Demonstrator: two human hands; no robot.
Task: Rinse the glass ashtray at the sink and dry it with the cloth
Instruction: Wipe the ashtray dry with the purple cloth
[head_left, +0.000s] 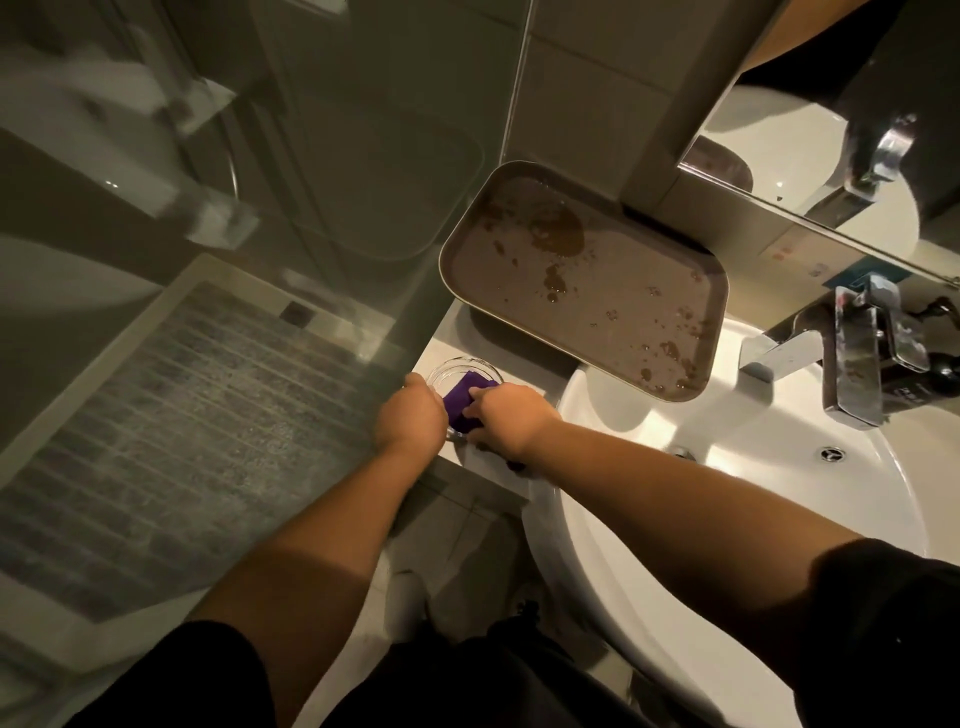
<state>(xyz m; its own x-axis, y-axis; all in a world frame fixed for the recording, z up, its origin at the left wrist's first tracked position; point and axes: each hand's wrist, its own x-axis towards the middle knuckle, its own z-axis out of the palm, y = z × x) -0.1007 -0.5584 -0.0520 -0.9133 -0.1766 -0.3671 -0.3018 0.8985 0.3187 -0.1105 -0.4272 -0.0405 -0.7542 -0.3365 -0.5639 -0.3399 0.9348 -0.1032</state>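
The clear glass ashtray (453, 373) rests on the white counter left of the basin. My left hand (410, 420) grips its left rim from the near side. A purple cloth (464, 402) lies inside the ashtray, and my right hand (506, 422) presses down on it, fingers closed over the cloth. The near half of the ashtray is hidden under both hands. The white round sink (810, 525) lies to the right, with the chrome tap (852, 358) at its far right; no water is seen running.
A brown tray (582, 291) wet with puddles and drops sits behind the ashtray, overhanging the counter and the basin's edge. A glass shower wall (363, 208) stands at the left, with a shower mat (171, 426) beyond it. A mirror (831, 135) hangs above the tap.
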